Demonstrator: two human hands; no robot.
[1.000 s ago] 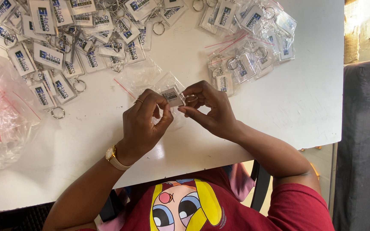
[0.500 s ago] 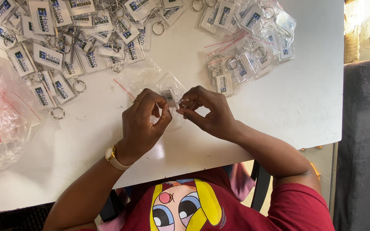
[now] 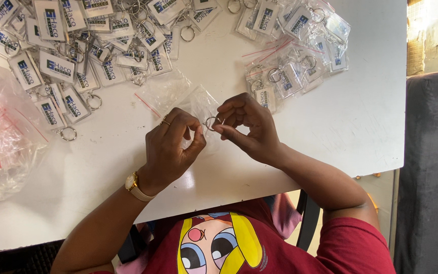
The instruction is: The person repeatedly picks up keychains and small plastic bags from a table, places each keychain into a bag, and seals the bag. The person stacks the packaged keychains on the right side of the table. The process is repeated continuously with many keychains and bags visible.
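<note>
Both hands meet over the table (image 3: 330, 132) centre: left hand (image 3: 171, 147) and right hand (image 3: 247, 127) each pinch a small metal ring (image 3: 212, 123) between fingertips, with a clear bag (image 3: 201, 104) lying just behind it. Loose keychains (image 3: 77, 45) piled top-left, bagged keychains (image 3: 300, 45) top-right, big bag (image 3: 1, 137) of red-strip sleeves at left edge. Watch (image 3: 137, 185) on left wrist.

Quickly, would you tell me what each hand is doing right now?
Left hand: pinched shut on the clear bag.
Right hand: pinched shut on the key ring.
</note>
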